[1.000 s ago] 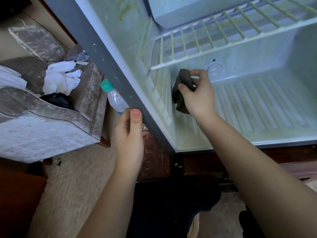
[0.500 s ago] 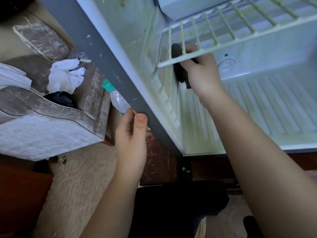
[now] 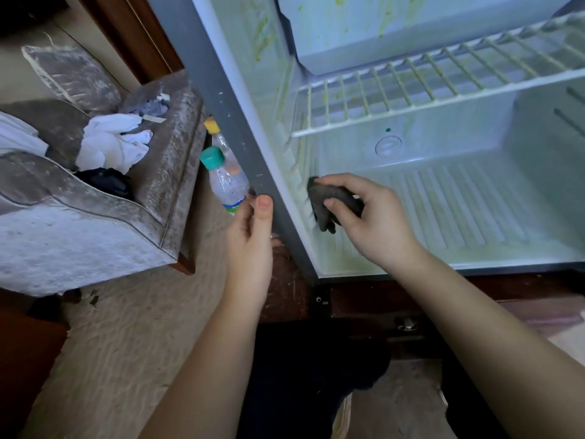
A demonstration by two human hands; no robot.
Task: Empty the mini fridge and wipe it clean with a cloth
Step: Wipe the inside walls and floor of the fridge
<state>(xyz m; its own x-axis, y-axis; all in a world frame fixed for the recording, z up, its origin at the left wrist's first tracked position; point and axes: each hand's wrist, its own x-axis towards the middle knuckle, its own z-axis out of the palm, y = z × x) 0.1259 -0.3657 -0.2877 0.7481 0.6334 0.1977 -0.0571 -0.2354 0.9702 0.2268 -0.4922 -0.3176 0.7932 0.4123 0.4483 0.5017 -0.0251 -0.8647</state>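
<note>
Beside a green-capped bottle [image 3: 226, 182] outside, L hand [image 3: 250, 236] grips the mini fridge [image 3: 228, 122] by its grey front edge, thumb on the face, fingers curled behind. Dark cloth [image 3: 329, 201] sits bunched in the R hand [image 3: 370, 223], fingers & thumb curled round it, touching the ribbed left wall [image 3: 294, 172] low inside. Wall lies left of those fingers, so R hand's nearer; forearm angled in from lower right, back of hand up

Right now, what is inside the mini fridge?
Only the wire shelf, green smears on the left wall, and the right hand holding a dark cloth low against that wall. No food shows. The freezer box's inside and the floor under the hand are hidden.
</note>
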